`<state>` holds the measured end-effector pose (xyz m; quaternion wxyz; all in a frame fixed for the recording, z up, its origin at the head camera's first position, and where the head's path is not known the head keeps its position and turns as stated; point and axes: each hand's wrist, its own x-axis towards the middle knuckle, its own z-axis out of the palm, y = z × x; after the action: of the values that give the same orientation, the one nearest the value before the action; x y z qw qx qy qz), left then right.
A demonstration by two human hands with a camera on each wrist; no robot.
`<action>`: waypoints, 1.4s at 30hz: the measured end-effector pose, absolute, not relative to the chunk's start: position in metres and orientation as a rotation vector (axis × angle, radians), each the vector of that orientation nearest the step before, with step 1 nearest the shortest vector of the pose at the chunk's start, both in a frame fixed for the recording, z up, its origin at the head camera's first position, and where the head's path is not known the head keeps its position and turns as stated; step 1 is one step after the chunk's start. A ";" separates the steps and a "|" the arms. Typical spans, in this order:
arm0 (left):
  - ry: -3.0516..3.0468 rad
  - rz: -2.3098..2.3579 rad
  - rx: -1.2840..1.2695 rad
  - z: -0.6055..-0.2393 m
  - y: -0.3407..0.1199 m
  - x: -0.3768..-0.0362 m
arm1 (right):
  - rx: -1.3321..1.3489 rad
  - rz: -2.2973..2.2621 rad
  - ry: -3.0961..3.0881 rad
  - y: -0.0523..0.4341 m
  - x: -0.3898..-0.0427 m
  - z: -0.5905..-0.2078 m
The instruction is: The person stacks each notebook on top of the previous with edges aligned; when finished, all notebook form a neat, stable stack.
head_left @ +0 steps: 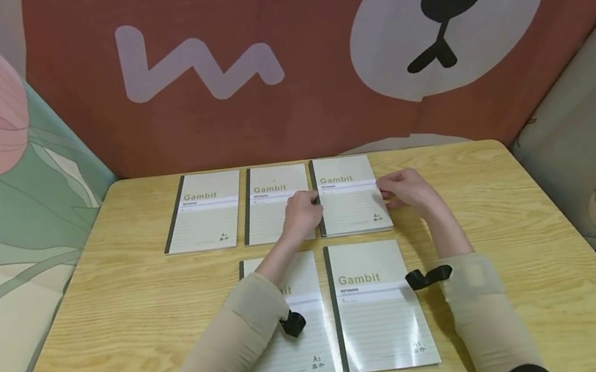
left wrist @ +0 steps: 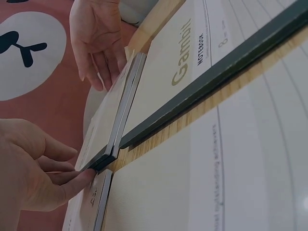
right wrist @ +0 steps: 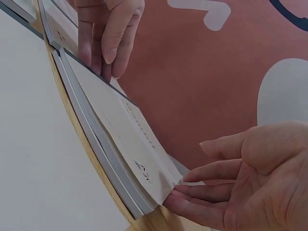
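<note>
Two notebooks lie stacked at the back right of the group, the upper notebook (head_left: 350,211) having a cream cover lettered "Gambit" and a dark spine. My left hand (head_left: 302,212) touches the spine side with its fingertips, partly covering the middle back notebook (head_left: 265,220). Across the stack, my right hand (head_left: 406,187) touches the opposite edge with extended fingers. From the right wrist view, the stack's lower notebook (right wrist: 91,139) shows beneath the upper one, their edges nearly lined up. The right hand's fingertips (right wrist: 179,197) meet the stack's corner there.
A matching notebook (head_left: 206,220) lies at the back left. Nearer the front are two more, a left notebook (head_left: 295,352) partly under my left forearm and a right notebook (head_left: 381,322). The wooden table (head_left: 120,318) meets a reddish-brown patterned backdrop (head_left: 322,117) behind.
</note>
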<state>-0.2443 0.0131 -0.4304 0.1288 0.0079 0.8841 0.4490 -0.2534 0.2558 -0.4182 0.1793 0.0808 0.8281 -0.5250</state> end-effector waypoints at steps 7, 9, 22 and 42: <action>2.586 1.317 0.007 -0.432 0.012 -0.243 | 0.226 -1.482 2.339 0.255 -0.253 -0.418; 2.586 1.325 0.001 -0.432 0.012 -0.243 | 0.224 -1.484 2.335 0.255 -0.252 -0.418; 2.620 1.376 0.049 -0.435 0.011 -0.241 | 0.220 -1.453 2.363 0.255 -0.250 -0.416; 2.618 1.384 0.028 -0.434 0.012 -0.239 | 0.232 -1.446 2.342 0.255 -0.252 -0.415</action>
<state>-0.2395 0.0122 -0.4336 0.0900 0.0095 0.8804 0.4655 -0.2524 0.2555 -0.4151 0.1885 0.0824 0.8327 -0.5140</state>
